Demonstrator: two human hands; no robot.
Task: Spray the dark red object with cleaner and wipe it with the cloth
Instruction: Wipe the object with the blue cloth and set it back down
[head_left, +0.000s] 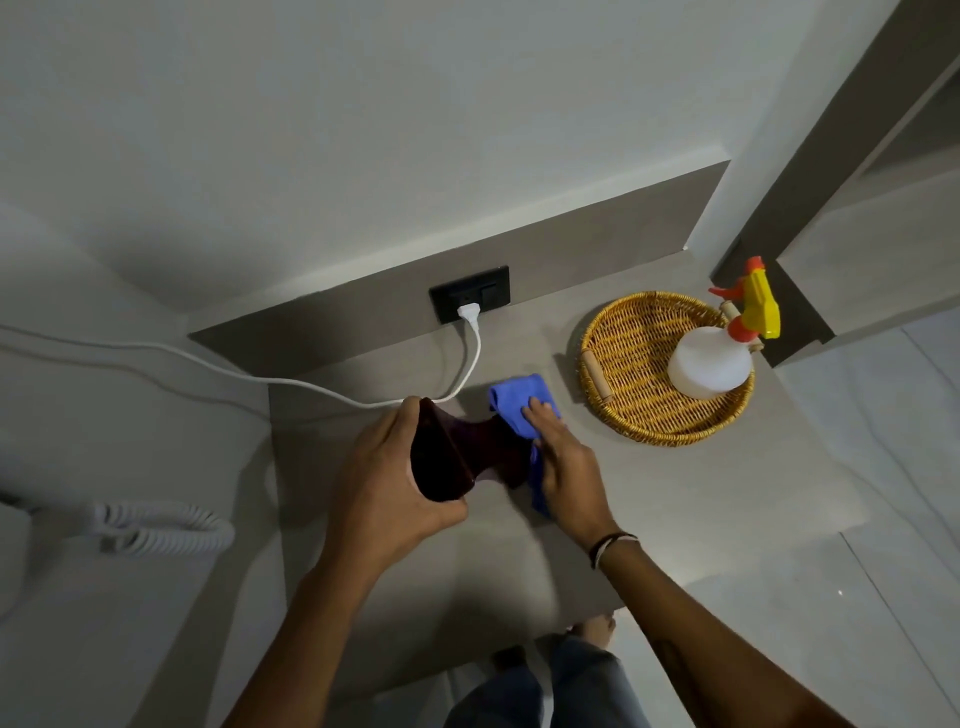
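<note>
A dark red glass vase (457, 452) lies tilted on its side above the grey tabletop (649, 499), its wide mouth toward me. My left hand (387, 478) grips it around the mouth end. My right hand (563, 462) presses a blue cloth (511, 402) against the vase's far end, with the cloth wrapped around that end and hanging below my palm. The white spray bottle (709, 366) with a yellow and orange trigger head stands in the wicker tray (628, 358) at the right, away from both hands.
A white cable (470, 358) runs from a plug in the black wall socket (470, 301) across the table's back, just behind the vase. A coiled white cord (161, 527) lies at the left. My feet show below the table's front edge.
</note>
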